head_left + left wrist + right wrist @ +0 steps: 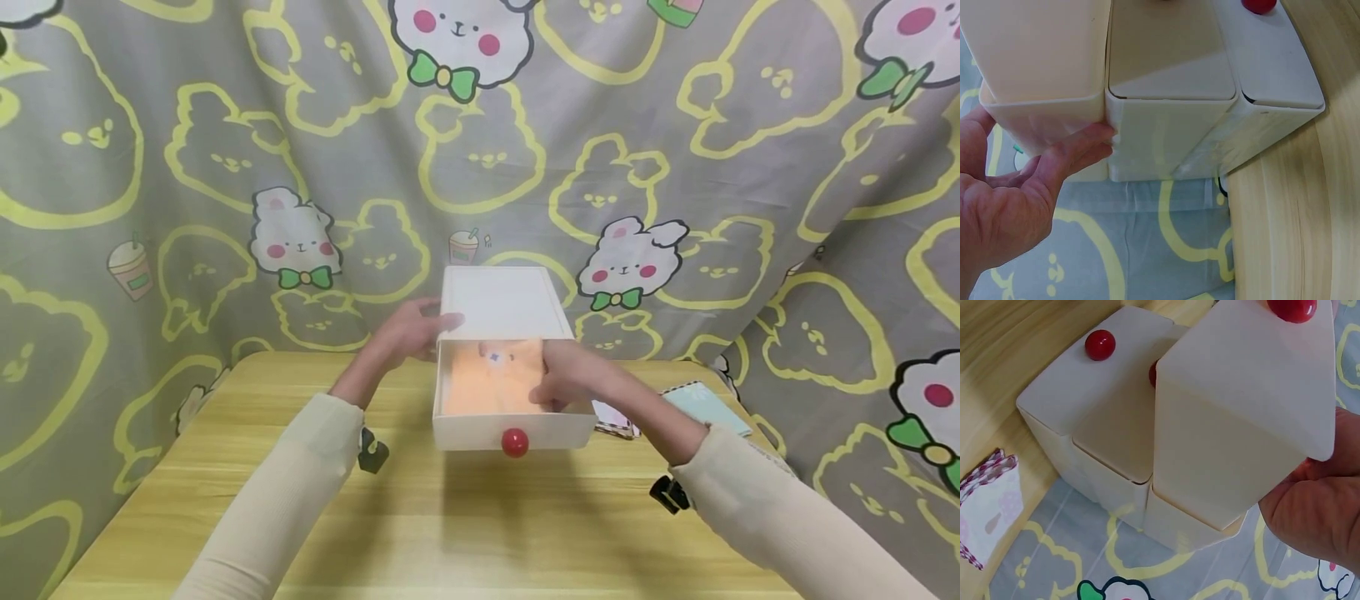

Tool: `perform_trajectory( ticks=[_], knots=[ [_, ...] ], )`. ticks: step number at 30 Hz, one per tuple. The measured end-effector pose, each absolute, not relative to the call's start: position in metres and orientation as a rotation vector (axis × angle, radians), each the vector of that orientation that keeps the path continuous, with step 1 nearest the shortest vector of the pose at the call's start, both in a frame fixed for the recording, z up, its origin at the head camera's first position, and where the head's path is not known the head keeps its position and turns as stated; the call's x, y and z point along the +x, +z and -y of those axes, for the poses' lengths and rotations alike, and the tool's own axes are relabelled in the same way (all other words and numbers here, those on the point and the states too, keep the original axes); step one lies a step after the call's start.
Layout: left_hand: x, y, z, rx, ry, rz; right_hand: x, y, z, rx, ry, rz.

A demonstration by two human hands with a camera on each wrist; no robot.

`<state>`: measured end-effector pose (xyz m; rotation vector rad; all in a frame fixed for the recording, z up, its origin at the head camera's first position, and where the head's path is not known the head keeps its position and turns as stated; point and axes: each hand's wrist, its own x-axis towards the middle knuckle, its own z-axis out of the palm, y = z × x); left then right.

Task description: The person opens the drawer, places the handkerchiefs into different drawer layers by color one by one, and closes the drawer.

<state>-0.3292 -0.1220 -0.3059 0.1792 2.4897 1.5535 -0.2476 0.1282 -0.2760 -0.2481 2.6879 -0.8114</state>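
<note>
A white drawer cabinet (502, 300) stands on the table, its top drawer (480, 432) pulled out by a red round knob (515, 442). Orange folded cloth (487, 387) with a small blue-and-white mark lies in that drawer. My left hand (412, 329) holds the cabinet's upper left side, thumb over the top edge; the left wrist view shows the fingers (1088, 147) along the side wall. My right hand (573, 375) reaches into the drawer from the right and grips the cloth's right edge; its fingertips are partly hidden. In the right wrist view the drawer wall covers them.
Lower drawers with red knobs (1100, 345) are closed beneath. Right of the cabinet lie a patterned cloth with a checked edge (991, 506) and a light blue folded piece (705, 407). A patterned grey curtain (360, 167) hangs behind the wooden table (390, 533).
</note>
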Motion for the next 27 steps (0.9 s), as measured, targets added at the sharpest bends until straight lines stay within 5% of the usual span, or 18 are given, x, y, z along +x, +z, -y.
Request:
perform_trajectory(
  ticks=[27],
  knots=[
    [-0.329, -0.304, 0.121, 0.155, 1.566, -2.464, -0.229, -0.251, -0.159, -0.424, -1.116, -2.617]
  ],
)
